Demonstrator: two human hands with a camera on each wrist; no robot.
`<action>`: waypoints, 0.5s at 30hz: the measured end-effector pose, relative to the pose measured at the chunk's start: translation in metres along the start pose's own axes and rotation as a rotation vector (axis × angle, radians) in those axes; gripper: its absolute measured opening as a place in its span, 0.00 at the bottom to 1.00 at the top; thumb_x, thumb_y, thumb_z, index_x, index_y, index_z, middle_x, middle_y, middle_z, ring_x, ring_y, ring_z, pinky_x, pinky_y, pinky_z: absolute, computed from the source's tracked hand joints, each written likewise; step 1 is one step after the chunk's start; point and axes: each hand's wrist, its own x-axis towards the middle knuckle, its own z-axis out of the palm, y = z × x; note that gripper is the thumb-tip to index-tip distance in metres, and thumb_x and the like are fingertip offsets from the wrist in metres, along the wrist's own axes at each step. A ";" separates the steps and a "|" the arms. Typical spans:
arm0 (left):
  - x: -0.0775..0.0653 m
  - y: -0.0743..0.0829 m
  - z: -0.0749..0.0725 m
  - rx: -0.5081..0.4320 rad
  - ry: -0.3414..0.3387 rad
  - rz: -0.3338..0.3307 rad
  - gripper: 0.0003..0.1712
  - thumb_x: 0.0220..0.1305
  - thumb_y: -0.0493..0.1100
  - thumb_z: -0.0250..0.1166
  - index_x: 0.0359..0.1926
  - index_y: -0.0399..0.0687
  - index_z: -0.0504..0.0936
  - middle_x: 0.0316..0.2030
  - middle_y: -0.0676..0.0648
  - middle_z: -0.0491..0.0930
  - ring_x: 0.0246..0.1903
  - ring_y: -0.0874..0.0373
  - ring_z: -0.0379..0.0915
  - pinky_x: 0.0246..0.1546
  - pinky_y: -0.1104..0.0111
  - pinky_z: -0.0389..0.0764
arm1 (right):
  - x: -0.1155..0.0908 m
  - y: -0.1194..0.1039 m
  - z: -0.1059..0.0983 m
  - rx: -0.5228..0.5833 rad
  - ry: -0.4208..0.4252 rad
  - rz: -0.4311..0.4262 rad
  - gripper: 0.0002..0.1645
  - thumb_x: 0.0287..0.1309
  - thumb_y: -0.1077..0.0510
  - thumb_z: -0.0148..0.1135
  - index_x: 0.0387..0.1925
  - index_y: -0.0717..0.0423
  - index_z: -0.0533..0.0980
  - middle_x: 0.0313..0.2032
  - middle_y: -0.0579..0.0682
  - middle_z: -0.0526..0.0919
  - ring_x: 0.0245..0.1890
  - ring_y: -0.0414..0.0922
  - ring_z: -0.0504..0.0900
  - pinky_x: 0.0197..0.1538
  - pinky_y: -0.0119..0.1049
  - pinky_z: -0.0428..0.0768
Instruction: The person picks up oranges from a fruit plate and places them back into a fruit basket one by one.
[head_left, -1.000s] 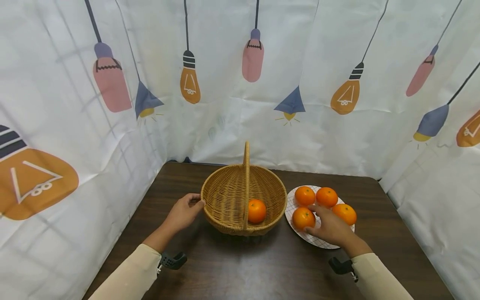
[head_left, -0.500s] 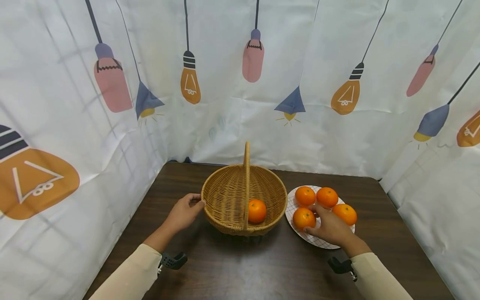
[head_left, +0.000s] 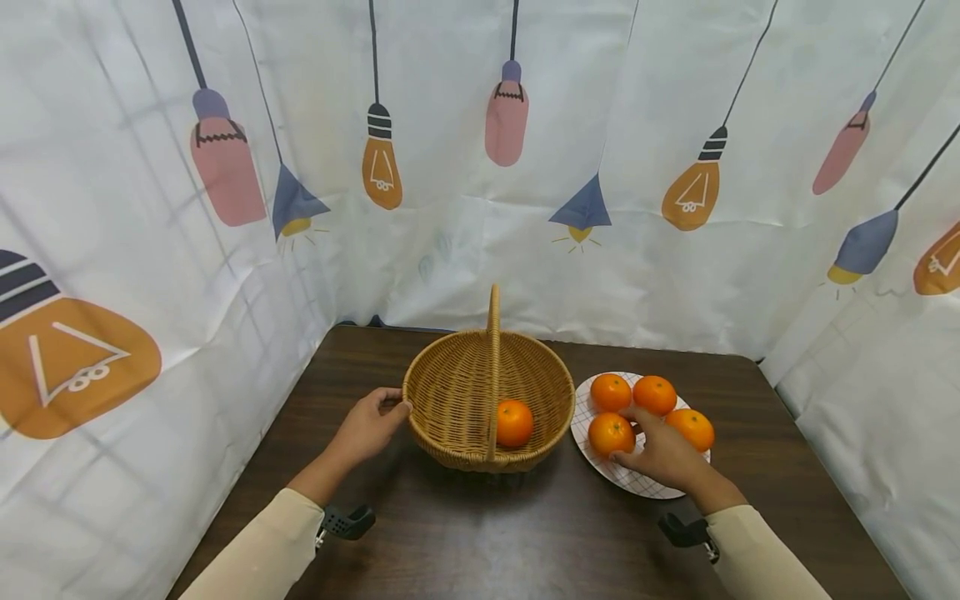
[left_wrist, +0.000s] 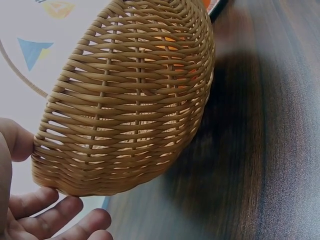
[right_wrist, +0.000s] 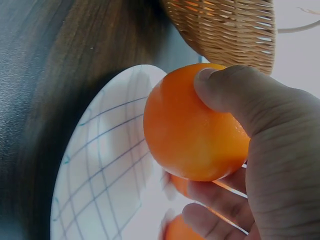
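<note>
A wicker basket [head_left: 450,392] with a tall hoop handle stands at the middle of the table, and one orange [head_left: 514,423] lies inside it. My left hand [head_left: 371,427] holds the basket's left rim between thumb and fingers. In the right wrist view, my right hand [right_wrist: 270,135] grips another orange [right_wrist: 190,125], thumb on its upper side and fingers beneath. That orange is over the white plate [head_left: 630,483], which has a grid pattern. Three more oranges sit on the plate: one at the back left [head_left: 611,392], one behind my hand [head_left: 655,395] and one to its right [head_left: 690,429].
The dark wooden table [head_left: 480,542] extends in front of the basket and plate. A white curtain [head_left: 465,242] printed with lamps and bulbs hangs behind and along both sides. The basket handle [head_left: 492,367] arches high above the rim.
The orange in my right hand has shifted very slightly to the right and up along with the fingers. My left hand and the basket have stayed in place.
</note>
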 end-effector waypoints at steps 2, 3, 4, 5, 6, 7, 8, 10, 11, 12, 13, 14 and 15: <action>0.000 0.001 0.000 -0.001 0.001 0.002 0.30 0.76 0.52 0.58 0.67 0.34 0.72 0.58 0.37 0.78 0.58 0.42 0.77 0.50 0.50 0.80 | 0.001 0.000 -0.003 0.006 0.001 -0.002 0.43 0.50 0.41 0.80 0.62 0.56 0.73 0.50 0.50 0.83 0.44 0.49 0.82 0.48 0.54 0.81; 0.000 0.001 0.000 -0.001 0.001 0.002 0.30 0.77 0.52 0.58 0.67 0.34 0.71 0.58 0.37 0.78 0.58 0.42 0.76 0.51 0.50 0.80 | 0.001 -0.001 -0.004 0.007 0.000 0.003 0.43 0.51 0.41 0.80 0.62 0.56 0.73 0.50 0.50 0.83 0.44 0.48 0.82 0.48 0.54 0.82; 0.000 0.001 0.000 -0.002 0.001 0.002 0.30 0.77 0.52 0.58 0.67 0.34 0.71 0.59 0.37 0.78 0.58 0.41 0.76 0.51 0.50 0.80 | 0.002 -0.001 -0.006 0.007 0.000 0.005 0.44 0.51 0.41 0.80 0.63 0.57 0.73 0.49 0.50 0.83 0.43 0.48 0.82 0.48 0.54 0.81; 0.000 0.001 -0.001 -0.002 0.001 0.002 0.30 0.77 0.52 0.58 0.67 0.34 0.71 0.59 0.37 0.78 0.58 0.41 0.76 0.51 0.50 0.80 | 0.002 -0.002 -0.008 0.009 -0.001 0.007 0.45 0.51 0.40 0.80 0.63 0.58 0.73 0.49 0.50 0.83 0.43 0.48 0.82 0.48 0.54 0.81; 0.000 0.001 -0.001 -0.003 0.001 0.002 0.30 0.77 0.52 0.57 0.67 0.34 0.71 0.59 0.37 0.78 0.58 0.42 0.76 0.51 0.50 0.80 | 0.003 -0.003 -0.010 0.008 -0.002 0.013 0.45 0.51 0.40 0.79 0.63 0.59 0.72 0.48 0.50 0.83 0.43 0.48 0.82 0.48 0.54 0.81; 0.000 0.001 0.000 -0.004 0.001 0.001 0.30 0.77 0.52 0.57 0.67 0.34 0.71 0.59 0.37 0.78 0.58 0.41 0.76 0.51 0.49 0.80 | 0.003 -0.004 -0.012 0.009 -0.005 0.019 0.46 0.51 0.40 0.79 0.63 0.59 0.72 0.48 0.51 0.83 0.43 0.49 0.82 0.48 0.54 0.81; 0.000 0.002 0.000 -0.005 0.001 0.000 0.30 0.77 0.52 0.57 0.67 0.34 0.71 0.59 0.37 0.78 0.58 0.41 0.76 0.51 0.49 0.80 | 0.004 -0.006 -0.014 0.007 -0.007 0.023 0.46 0.51 0.39 0.79 0.63 0.60 0.72 0.47 0.51 0.83 0.43 0.49 0.82 0.48 0.54 0.81; 0.000 0.002 0.000 -0.005 0.000 0.000 0.30 0.77 0.52 0.57 0.67 0.35 0.71 0.59 0.37 0.78 0.58 0.42 0.76 0.51 0.49 0.80 | 0.005 -0.009 -0.018 0.004 -0.009 0.023 0.47 0.51 0.39 0.79 0.64 0.62 0.71 0.48 0.53 0.83 0.44 0.52 0.83 0.49 0.55 0.81; -0.001 0.002 0.000 -0.005 0.000 0.001 0.30 0.77 0.52 0.57 0.67 0.34 0.71 0.59 0.37 0.78 0.58 0.41 0.76 0.52 0.49 0.80 | 0.005 -0.010 -0.019 0.004 -0.010 0.020 0.48 0.52 0.39 0.78 0.64 0.62 0.71 0.50 0.55 0.83 0.47 0.54 0.83 0.49 0.56 0.81; -0.001 0.002 0.000 -0.006 -0.001 0.001 0.30 0.77 0.52 0.57 0.67 0.34 0.71 0.59 0.37 0.78 0.58 0.41 0.76 0.52 0.49 0.80 | 0.005 -0.012 -0.022 0.002 -0.009 0.018 0.48 0.52 0.39 0.78 0.64 0.63 0.70 0.51 0.56 0.83 0.48 0.56 0.83 0.50 0.57 0.81; -0.001 0.002 0.000 -0.007 -0.002 0.001 0.30 0.77 0.52 0.57 0.67 0.34 0.71 0.59 0.37 0.78 0.58 0.41 0.76 0.52 0.49 0.80 | 0.006 -0.014 -0.024 0.001 -0.007 0.010 0.49 0.52 0.39 0.78 0.65 0.64 0.70 0.52 0.58 0.83 0.49 0.58 0.83 0.50 0.57 0.81; -0.001 0.002 0.000 -0.008 -0.003 0.001 0.30 0.77 0.52 0.57 0.67 0.34 0.71 0.59 0.37 0.78 0.58 0.41 0.76 0.52 0.49 0.80 | 0.006 -0.015 -0.026 0.001 -0.001 0.000 0.49 0.52 0.40 0.78 0.65 0.64 0.70 0.54 0.60 0.82 0.51 0.59 0.83 0.51 0.57 0.81; -0.001 0.002 0.000 -0.007 -0.003 0.002 0.30 0.77 0.52 0.57 0.67 0.34 0.71 0.59 0.37 0.78 0.58 0.41 0.76 0.52 0.49 0.80 | 0.007 -0.017 -0.028 0.002 0.005 -0.017 0.49 0.53 0.40 0.78 0.66 0.65 0.69 0.55 0.62 0.82 0.52 0.61 0.83 0.51 0.58 0.81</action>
